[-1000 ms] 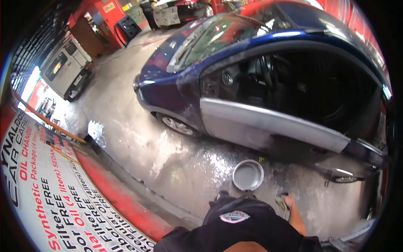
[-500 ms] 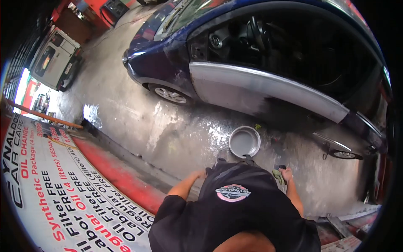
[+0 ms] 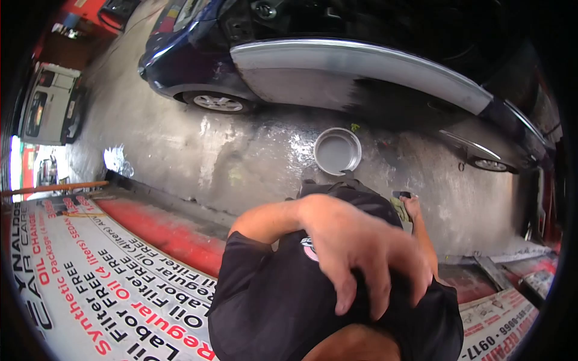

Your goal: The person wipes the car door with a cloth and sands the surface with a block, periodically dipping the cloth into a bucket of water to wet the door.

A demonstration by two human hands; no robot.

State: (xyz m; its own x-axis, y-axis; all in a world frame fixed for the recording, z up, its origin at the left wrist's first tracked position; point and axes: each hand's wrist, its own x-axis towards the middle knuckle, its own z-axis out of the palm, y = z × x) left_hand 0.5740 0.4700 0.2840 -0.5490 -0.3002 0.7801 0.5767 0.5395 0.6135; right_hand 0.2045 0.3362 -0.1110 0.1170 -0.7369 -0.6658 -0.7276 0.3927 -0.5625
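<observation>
The left hand [image 3: 367,253], fingers spread and holding nothing, is pressing against the black shirt [image 3: 283,301] close under the camera. The right hand [image 3: 409,207] is hanging lower, gripping a yellow-green cloth [image 3: 400,210] with something dark. Beyond it, a grey basin [image 3: 337,150] is sitting on the wet floor [image 3: 241,162], just beside the car's grey door [image 3: 361,72]. I judge that the slick concrete is risking a slip, a step could tip the basin, and the banner's edge [image 3: 120,283] is narrowing the standing room.
</observation>
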